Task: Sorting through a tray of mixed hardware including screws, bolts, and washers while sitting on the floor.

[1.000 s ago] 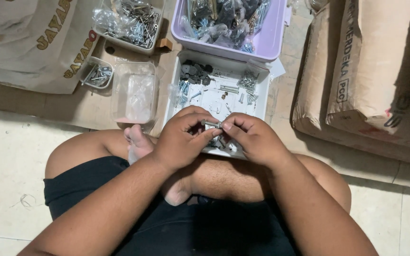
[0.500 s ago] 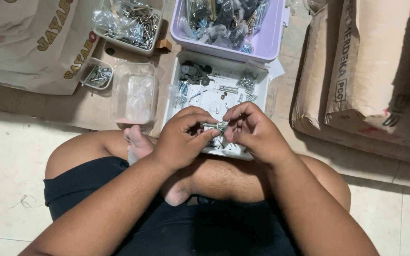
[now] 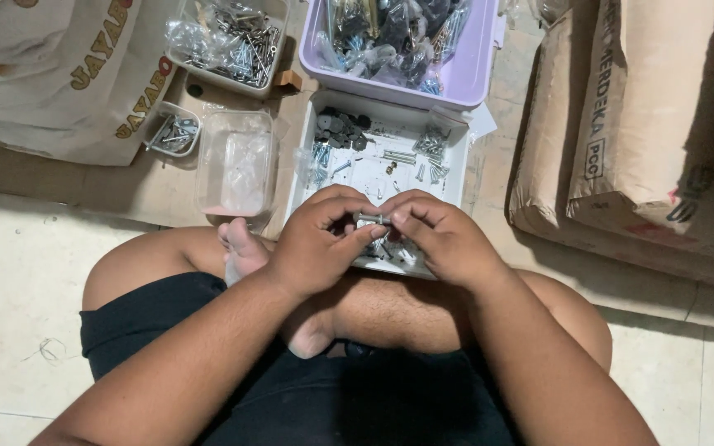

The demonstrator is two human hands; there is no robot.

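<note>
Both my hands now meet over the white tray (image 3: 307,149); my left hand (image 3: 317,244) has come up from half a second ago, and its fingers (image 3: 371,234) and those of my right hand (image 3: 444,239) pinch a small metal bolt (image 3: 372,219) between them, closed narrowly; loose screws (image 3: 431,149) lie just beyond my fingertips.

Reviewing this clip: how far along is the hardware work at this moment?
Done: small bagged hardware fills the lilac plastic tub. In hand: the left hand and right hand pinch a small silver metal bolt between fingertips. Left: loose screws and dark washers remain in the white rectangular tray.
</note>
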